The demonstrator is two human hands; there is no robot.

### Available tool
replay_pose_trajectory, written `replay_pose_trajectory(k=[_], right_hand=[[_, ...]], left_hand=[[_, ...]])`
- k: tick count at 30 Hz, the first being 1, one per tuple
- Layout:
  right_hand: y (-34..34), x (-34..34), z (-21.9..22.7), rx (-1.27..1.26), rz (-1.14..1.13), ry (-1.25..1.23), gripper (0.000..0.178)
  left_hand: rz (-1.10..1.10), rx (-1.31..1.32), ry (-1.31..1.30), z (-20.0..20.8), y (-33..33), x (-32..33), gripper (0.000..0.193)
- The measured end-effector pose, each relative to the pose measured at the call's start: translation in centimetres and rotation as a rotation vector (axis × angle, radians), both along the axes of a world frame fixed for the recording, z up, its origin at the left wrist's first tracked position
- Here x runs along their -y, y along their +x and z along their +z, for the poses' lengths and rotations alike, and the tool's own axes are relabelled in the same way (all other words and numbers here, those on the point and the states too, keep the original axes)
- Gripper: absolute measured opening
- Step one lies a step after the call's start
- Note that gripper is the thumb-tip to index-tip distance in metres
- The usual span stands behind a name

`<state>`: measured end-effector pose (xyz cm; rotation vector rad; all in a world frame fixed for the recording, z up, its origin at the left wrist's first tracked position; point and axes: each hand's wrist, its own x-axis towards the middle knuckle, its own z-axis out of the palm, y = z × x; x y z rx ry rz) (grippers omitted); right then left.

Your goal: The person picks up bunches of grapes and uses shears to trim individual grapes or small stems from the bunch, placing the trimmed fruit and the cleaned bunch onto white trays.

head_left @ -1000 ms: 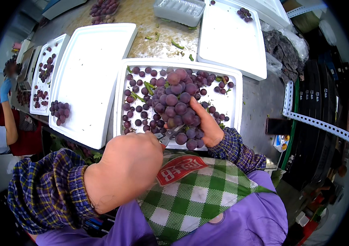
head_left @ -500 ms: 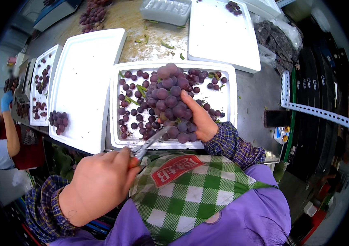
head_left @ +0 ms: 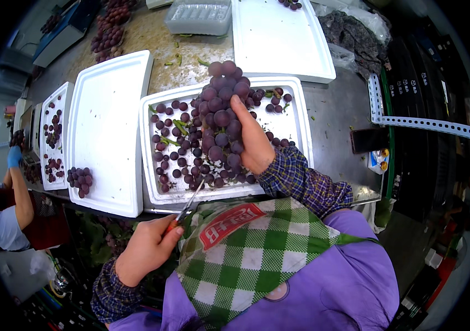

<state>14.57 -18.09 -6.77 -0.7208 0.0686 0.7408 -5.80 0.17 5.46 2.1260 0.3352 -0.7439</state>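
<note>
My right hand (head_left: 254, 140) is wrapped round a large bunch of purple grapes (head_left: 221, 110), raised over a white foam tray (head_left: 305, 129). In that tray lie many loose grapes (head_left: 182, 160), some small clusters and bits of green stem. My left hand (head_left: 149, 246) grips a pair of thin-bladed snips (head_left: 191, 199) by an orange handle, near the tray's front edge. The blades point up and away, apart from the bunch. My left fingers hide most of the handle.
Left stands a white foam lid (head_left: 108, 132) with a small grape cluster (head_left: 80, 181); beyond it are another grape tray (head_left: 47, 135) and a co-worker's blue-gloved hand (head_left: 14, 157). Clear plastic boxes (head_left: 199, 16), another foam lid (head_left: 279, 41), a phone (head_left: 368, 141) and a perforated metal bar (head_left: 428, 123) surround the work spot.
The snips have drawn back from the bunch, with my left hand moving down and nearer to me. My right hand has shifted the bunch slightly up and left in view.
</note>
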Motion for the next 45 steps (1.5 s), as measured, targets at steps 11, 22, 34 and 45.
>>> replay_pose_trajectory(k=[11,22,34,45], right_hand=[[-0.4,-1.9,1.6,0.112,-0.278,0.05,0.056],[0.4,-2.2,2.4,0.37,-0.475,0.008,0.051],[0.8,-1.8,3.1,0.487,-0.461,0.053,0.074],[0.4,-1.9,2.6,0.576,-0.494,-0.081,0.05]], left_hand=[[0.433,-0.064,-0.735,-2.4,1.0,3.5,0.043],[0.579,-0.083,-1.096,-3.6,2.6,4.9,0.056],[0.638,-0.097,-1.217,-3.5,3.4,6.1,0.055],[0.623,-0.07,-1.122,-3.0,3.4,6.2,0.052]])
